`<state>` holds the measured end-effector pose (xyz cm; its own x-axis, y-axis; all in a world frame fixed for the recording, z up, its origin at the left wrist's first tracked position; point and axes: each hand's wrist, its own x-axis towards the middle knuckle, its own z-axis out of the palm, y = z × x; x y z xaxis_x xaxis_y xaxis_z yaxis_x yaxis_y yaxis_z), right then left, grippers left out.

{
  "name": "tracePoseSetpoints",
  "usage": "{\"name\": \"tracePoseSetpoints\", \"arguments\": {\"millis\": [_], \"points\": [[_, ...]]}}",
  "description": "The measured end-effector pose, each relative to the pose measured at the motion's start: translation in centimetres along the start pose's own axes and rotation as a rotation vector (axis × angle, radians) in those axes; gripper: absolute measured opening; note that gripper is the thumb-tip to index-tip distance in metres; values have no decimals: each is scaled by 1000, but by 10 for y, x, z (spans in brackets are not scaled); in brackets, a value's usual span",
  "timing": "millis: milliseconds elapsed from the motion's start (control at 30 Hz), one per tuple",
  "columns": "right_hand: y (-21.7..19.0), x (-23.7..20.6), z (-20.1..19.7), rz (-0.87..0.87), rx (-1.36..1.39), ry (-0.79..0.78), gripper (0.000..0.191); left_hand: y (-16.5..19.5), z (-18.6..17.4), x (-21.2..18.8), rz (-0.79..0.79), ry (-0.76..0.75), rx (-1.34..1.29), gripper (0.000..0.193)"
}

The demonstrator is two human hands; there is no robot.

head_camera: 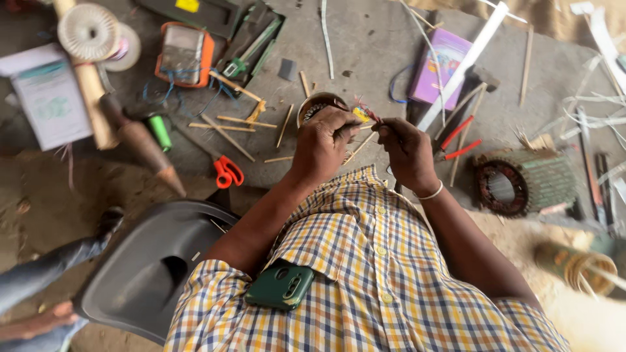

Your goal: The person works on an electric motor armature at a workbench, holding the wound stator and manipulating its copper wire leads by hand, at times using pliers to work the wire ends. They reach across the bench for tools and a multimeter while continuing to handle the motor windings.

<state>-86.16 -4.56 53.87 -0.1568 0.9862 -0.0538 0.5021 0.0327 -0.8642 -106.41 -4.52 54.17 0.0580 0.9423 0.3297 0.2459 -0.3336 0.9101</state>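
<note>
My left hand (321,145) and my right hand (405,151) meet in front of my checked shirt (365,274). Both pinch a bundle of thin wires (365,117) with red and yellow ends, held between the fingertips. Just beyond my left hand, a small round brown winding (317,103) lies on the floor, partly hidden by the fingers. A thin bangle is on my right wrist. A green phone (282,285) sits in my shirt pocket.
On the grey floor lie orange-handled scissors (227,171), an orange meter (182,55), red-handled pliers (456,140), a purple box (440,65), a motor stator (521,182), a white spool (88,29) and bamboo sticks (241,122). A dark plastic chair (150,261) stands left; another person's leg (39,287) is beside it.
</note>
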Motion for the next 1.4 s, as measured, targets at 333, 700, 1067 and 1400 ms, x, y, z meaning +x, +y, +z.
{"name": "tracePoseSetpoints", "arguments": {"millis": [333,700,1067,1400], "points": [[54,-43,-65,-332,25,-533,15,-31,76,-57,-75,358,-34,14],[142,-75,-54,-622,23,-603,21,10,188,-200,-51,515,508,21],[75,-136,23,-483,365,-992,19,93,164,-306,-292,877,604,17],[41,-205,68,-332,403,-1499,21,74,101,-417,-472,947,-958,25]]}}
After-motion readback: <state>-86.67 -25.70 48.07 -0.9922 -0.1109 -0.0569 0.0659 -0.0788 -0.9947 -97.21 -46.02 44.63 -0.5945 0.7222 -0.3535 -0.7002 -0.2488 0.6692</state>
